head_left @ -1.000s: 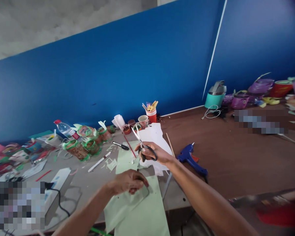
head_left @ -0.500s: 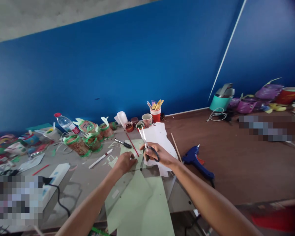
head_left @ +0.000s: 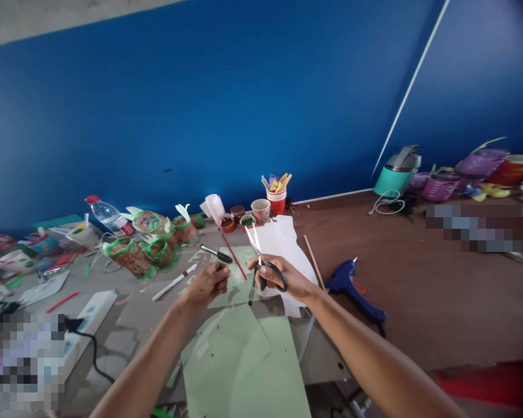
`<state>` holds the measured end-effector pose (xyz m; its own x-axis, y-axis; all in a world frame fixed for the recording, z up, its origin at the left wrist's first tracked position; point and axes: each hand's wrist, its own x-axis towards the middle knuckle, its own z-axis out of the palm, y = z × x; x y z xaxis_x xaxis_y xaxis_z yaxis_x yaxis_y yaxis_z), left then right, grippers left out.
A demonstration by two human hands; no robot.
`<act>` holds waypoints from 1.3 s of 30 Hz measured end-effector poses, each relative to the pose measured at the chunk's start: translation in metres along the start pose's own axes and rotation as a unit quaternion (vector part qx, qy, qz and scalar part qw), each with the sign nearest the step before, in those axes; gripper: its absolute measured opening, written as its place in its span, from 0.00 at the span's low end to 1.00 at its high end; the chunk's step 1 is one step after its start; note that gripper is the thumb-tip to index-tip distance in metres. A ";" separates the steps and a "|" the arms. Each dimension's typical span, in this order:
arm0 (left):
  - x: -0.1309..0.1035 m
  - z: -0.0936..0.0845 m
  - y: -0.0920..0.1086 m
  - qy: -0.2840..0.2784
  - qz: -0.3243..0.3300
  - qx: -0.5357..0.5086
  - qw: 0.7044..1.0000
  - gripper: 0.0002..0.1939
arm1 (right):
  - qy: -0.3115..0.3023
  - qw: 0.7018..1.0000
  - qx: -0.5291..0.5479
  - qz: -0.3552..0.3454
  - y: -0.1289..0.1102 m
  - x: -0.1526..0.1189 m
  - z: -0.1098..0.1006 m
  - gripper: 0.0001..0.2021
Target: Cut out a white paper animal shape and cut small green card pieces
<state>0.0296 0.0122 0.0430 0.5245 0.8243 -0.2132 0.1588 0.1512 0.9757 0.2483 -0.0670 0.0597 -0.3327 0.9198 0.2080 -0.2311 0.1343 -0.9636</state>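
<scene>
My right hand grips black-handled scissors, their metal blades apart and pointing up and away. My left hand is closed in a pinch just behind a black marker; what it holds, if anything, is too small to tell. Light green paper sheets lie below both hands. White paper lies beside and beyond my right hand. A thin red stick rests between the hands, and a white pen lies to the left.
A blue glue gun and a wooden stick lie at the right. Cups and decorated pots stand along the back, with a bottle. A power strip is at the left, a teal container at the back right.
My left hand has moved left, away from the scissors, and its fingers have curled in. My right hand keeps the scissors in nearly the same place. The view has shifted slightly.
</scene>
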 end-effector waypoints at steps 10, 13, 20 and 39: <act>-0.023 0.019 -0.002 0.022 0.078 -0.257 0.963 0.14 | 0.029 0.997 0.009 0.074 0.015 0.003 0.010 0.28; -0.023 0.027 -0.004 0.022 0.098 -0.262 0.960 0.14 | 0.029 0.996 0.012 0.080 0.017 0.003 0.013 0.29; -0.022 0.026 -0.017 -0.018 0.029 -0.295 0.955 0.14 | 0.034 0.993 0.029 0.107 0.028 0.002 0.017 0.28; -0.016 0.040 -0.022 0.074 0.000 -0.224 0.972 0.22 | 0.133 0.982 0.059 0.118 0.038 0.006 0.016 0.27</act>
<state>0.0517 -0.0262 0.0231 0.3923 0.8892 -0.2355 -0.2387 0.3456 0.9075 0.2229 -0.0622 0.0269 -0.1429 0.9861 -0.0846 -0.2867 -0.1231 -0.9501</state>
